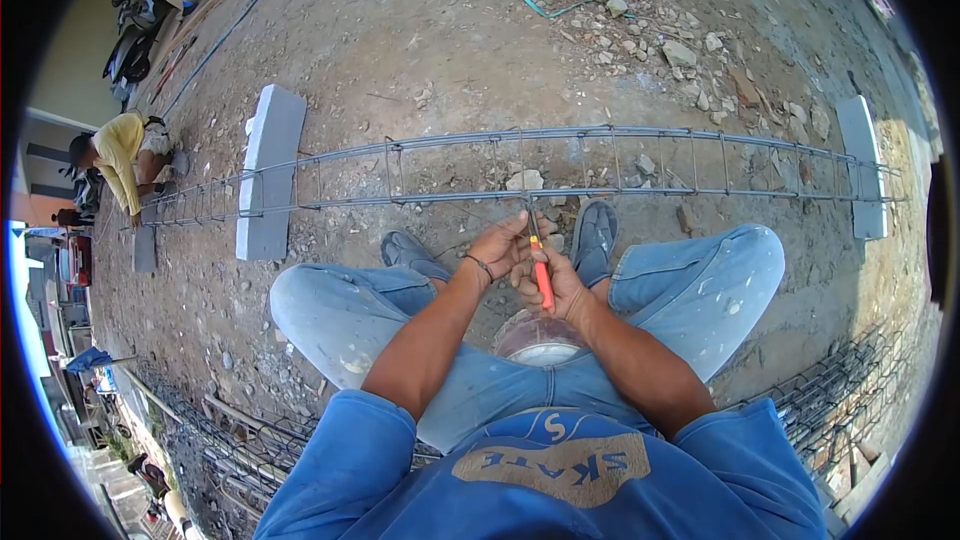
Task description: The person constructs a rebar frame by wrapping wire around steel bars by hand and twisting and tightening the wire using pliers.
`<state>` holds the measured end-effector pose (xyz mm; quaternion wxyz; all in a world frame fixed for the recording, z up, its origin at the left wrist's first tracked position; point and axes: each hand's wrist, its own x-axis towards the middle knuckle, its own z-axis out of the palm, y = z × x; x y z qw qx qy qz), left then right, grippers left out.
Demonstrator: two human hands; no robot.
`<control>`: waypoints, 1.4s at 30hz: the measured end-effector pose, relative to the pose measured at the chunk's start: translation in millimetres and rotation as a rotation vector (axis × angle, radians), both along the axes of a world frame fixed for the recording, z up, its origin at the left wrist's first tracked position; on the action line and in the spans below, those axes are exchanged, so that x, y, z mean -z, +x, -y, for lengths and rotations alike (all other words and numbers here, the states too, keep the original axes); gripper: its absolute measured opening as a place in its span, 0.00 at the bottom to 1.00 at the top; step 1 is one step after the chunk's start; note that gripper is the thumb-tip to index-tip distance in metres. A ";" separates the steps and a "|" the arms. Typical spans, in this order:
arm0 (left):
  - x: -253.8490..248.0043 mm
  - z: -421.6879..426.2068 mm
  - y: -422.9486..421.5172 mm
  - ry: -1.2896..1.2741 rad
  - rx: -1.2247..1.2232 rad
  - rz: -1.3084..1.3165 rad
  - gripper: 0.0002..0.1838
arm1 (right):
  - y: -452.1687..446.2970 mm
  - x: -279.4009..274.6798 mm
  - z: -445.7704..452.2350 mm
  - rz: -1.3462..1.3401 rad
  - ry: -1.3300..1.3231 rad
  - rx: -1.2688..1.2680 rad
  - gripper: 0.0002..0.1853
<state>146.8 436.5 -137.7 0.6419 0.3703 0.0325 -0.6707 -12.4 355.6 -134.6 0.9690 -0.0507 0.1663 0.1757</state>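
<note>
My right hand is wrapped round pliers with red and yellow handles, jaws pointing up to the near bar of a long rebar cage. Beside the jaws, my left hand has its fingertips pinched together close to the same bar. Whatever sits in that pinch is too small to make out. The cage is made of long bars with square stirrups, and it runs across in front of my knees.
White-and-grey blocks support the cage at both sides. At the far left a person in a yellow shirt crouches at its end. Rubble lies ahead. More rebar cages lie behind me. I sit on a round bucket.
</note>
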 end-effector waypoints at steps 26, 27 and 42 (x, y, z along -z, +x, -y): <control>-81.5 -27.7 33.3 -0.285 -0.746 -0.040 0.14 | 0.4 -71.4 -28.1 -0.661 -0.221 0.288 0.19; -89.5 -31.4 42.9 -0.309 -0.824 -0.002 0.13 | -6.0 -73.3 -39.6 -0.482 -0.125 0.255 0.18; -233.6 -41.4 29.2 -0.958 -0.450 -0.258 0.11 | -47.7 -117.5 -1.4 -0.324 -0.657 0.401 0.17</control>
